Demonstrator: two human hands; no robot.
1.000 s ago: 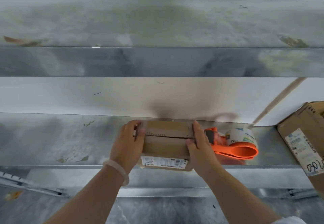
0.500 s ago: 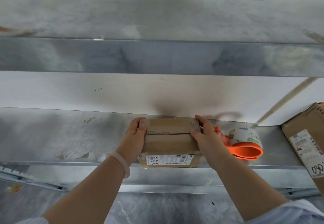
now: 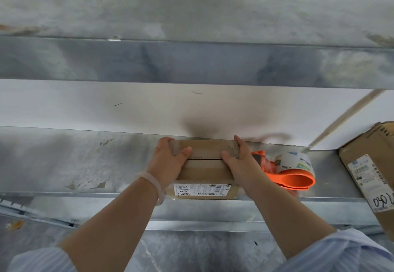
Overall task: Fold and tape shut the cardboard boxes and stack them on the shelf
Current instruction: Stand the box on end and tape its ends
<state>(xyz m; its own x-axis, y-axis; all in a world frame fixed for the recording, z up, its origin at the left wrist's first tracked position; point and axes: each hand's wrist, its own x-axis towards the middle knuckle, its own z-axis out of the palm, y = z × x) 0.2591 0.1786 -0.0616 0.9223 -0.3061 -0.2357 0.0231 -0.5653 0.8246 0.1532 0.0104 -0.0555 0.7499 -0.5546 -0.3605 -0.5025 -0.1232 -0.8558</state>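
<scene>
Fingers [image 3: 165, 144] clasping barcode-labelled box [image 3: 204, 171], "deli" tape dispenser [image 3: 292, 179], carton [image 3: 366, 165] marked "030"

Two cardboard boxes [image 3: 203, 169] [image 3: 371, 171], one tape dispenser [image 3: 292, 173], two shelves [image 3: 74, 161] [image 3: 191, 9], two hands [image 3: 168, 161] [image 3: 238, 163].

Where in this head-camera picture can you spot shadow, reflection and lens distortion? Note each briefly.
Head view: a soft dark shadow lies on the white wall just behind the small box, with a fainter looped one behind the tape dispenser; the upper shelf's front edge shows dull, blotchy reflections rather than hard glare; the wide-angle lens bows that edge slightly.
</scene>
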